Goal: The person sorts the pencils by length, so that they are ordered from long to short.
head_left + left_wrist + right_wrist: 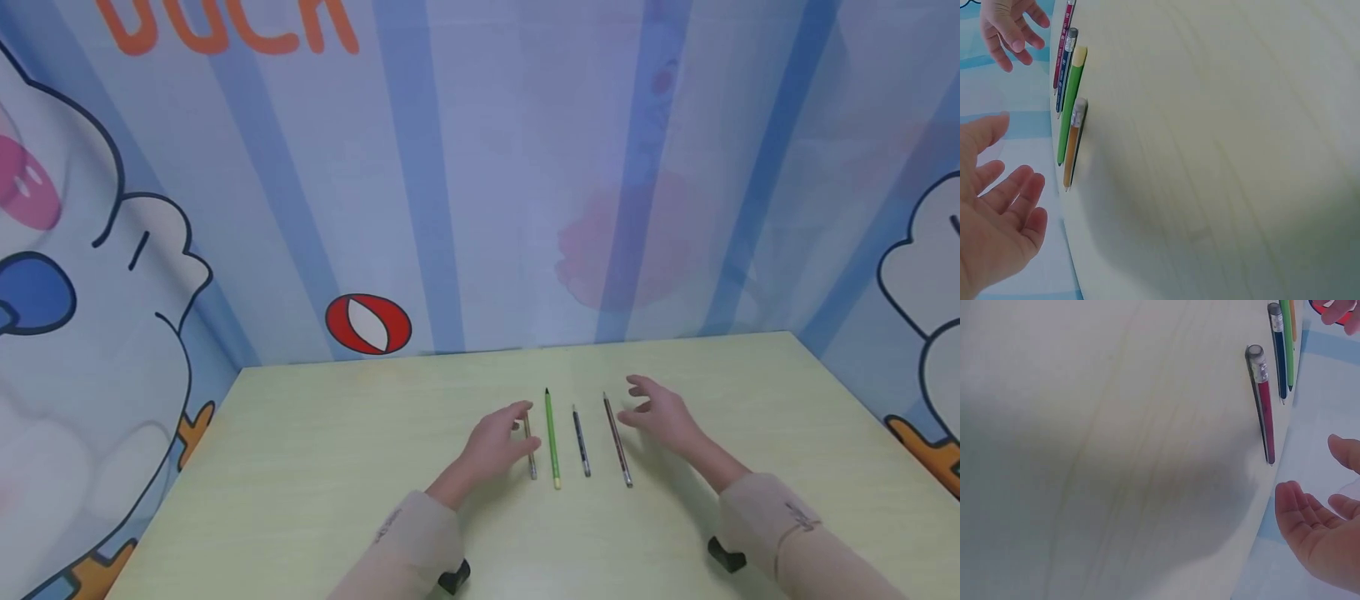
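Several pencils lie side by side on the table. In the head view my left hand hovers over the orange pencil, partly covering it, its fingers loosely bent and holding nothing. The green pencil, the longest, lies just right of that one, followed by a short dark blue pencil. A dark red pencil is at the right end of the row. Close to its right side is my right hand, fingers spread apart and empty. In the right wrist view a gap separates that hand from the red pencil.
The pale wooden table stretches out on both sides of the row. Behind it hangs a striped blue cloth with cartoon prints. Small black pieces show under both wrists, near the sleeves.
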A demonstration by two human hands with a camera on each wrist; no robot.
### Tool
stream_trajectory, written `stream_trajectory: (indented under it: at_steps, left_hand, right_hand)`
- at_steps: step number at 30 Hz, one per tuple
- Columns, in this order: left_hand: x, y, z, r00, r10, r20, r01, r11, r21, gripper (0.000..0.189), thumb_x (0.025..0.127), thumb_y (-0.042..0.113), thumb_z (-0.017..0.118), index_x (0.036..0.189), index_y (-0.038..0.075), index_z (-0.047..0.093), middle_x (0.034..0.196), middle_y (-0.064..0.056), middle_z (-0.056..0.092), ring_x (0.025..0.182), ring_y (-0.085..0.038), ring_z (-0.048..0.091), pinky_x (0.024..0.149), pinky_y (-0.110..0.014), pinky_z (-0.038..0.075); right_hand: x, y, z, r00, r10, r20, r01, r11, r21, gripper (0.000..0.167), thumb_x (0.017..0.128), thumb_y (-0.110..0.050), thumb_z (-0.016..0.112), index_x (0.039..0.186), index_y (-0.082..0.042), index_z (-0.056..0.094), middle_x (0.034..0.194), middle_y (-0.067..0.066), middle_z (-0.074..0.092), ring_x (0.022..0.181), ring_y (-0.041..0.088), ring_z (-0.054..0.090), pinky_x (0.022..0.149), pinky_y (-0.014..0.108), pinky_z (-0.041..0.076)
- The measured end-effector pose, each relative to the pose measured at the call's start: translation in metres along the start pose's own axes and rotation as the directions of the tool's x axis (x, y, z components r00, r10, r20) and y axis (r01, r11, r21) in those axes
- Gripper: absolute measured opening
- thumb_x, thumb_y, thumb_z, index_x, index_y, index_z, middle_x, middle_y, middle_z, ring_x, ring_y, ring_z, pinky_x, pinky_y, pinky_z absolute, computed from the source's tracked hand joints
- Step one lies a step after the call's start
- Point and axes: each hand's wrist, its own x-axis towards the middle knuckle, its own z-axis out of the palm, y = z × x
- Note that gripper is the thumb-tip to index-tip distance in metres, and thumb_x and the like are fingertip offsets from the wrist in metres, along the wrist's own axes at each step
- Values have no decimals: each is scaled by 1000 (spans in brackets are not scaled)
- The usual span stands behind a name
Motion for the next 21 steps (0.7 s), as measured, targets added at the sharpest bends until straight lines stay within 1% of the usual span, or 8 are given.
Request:
stream_trajectory:
  at_steps: [3, 6, 8, 12, 16, 21]
  left_hand:
    - [5, 0, 5, 999, -27, -19, 25, 996, -83, 51, 82, 23, 60, 128, 9, 43, 117, -10, 57, 99, -21, 56, 79, -33, 46]
    - [9, 1, 9, 997, -55, -46, 49, 991, -121, 49, 81, 22, 61, 126, 9, 46, 111, -10, 59, 93, -20, 58, 74, -29, 47]
    - [10, 2, 12, 996, -66, -67, 57, 991, -119, 48, 80, 22, 61, 124, 9, 47, 106, -9, 61, 91, -19, 58, 73, -29, 47]
    - [14, 5, 18, 987, -106, -118, 96, 992, -87, 44, 79, 22, 62, 120, 10, 51, 99, -4, 64, 88, -17, 59, 72, -28, 46]
    - [18, 9, 24, 975, -151, -166, 140, 987, -76, 41, 79, 22, 63, 118, 11, 53, 94, -1, 65, 84, -15, 60, 69, -27, 46]
    - [23, 11, 33, 960, -193, -203, 173, 979, -109, 43, 78, 21, 65, 118, 12, 52, 91, -2, 65, 78, -13, 61, 65, -24, 46]
  right_hand:
    - [1, -1, 1, 999, 40, 15, -41, 997, 71, 60, 82, -13, 59, 132, 5, 30, 119, 31, 46, 99, 41, 54, 70, 36, 51]
    - [4, -1, 4, 995, 91, 31, -95, 986, 136, 60, 82, -12, 59, 132, 4, 29, 117, 31, 47, 93, 37, 57, 64, 31, 52]
    - [5, -2, 6, 992, 122, 36, -126, 978, 168, 58, 82, -11, 58, 131, 4, 31, 115, 31, 48, 86, 32, 60, 62, 30, 52]
    - [8, -2, 10, 985, 167, 37, -171, 965, 200, 54, 83, -10, 58, 129, 5, 34, 108, 28, 51, 73, 23, 62, 60, 29, 52]
    - [10, 1, 13, 982, 188, 34, -191, 959, 211, 51, 82, -9, 58, 126, 6, 36, 101, 25, 54, 69, 18, 60, 59, 29, 51]
    - [13, 5, 18, 978, 208, 36, -210, 957, 198, 50, 81, -10, 58, 124, 6, 38, 95, 20, 58, 66, 15, 57, 58, 28, 50]
